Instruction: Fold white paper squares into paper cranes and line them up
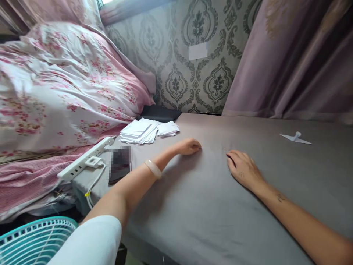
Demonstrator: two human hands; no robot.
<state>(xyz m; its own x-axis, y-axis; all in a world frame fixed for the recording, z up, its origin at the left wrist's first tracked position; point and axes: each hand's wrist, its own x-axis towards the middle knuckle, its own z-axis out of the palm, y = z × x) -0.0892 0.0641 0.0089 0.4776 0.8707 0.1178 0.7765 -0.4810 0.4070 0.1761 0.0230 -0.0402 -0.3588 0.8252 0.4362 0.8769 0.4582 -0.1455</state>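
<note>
My left hand (189,146) rests on the grey cloth surface (198,206) with its fingers curled in. Whatever they might hold is hidden. A pale bangle (153,169) circles that wrist. To the right, my right hand (244,168) lies palm down on the cloth, fingers stretched out and thumb slightly apart. Beyond the left hand are a large stack of white paper sheets (138,131) and a smaller stack of white paper (168,129) beside it. Far to the right sits a folded white paper piece (296,137) with thin wings, out of reach of both hands.
Left of the stacks lie a white power strip (85,158) with a plugged-in charger (94,162) and cable, and a dark, pixelated object (120,165). A teal fan (35,239) stands at bottom left. Floral bedding (68,84), a patterned wall (168,55) and a curtain (264,73) border the surface.
</note>
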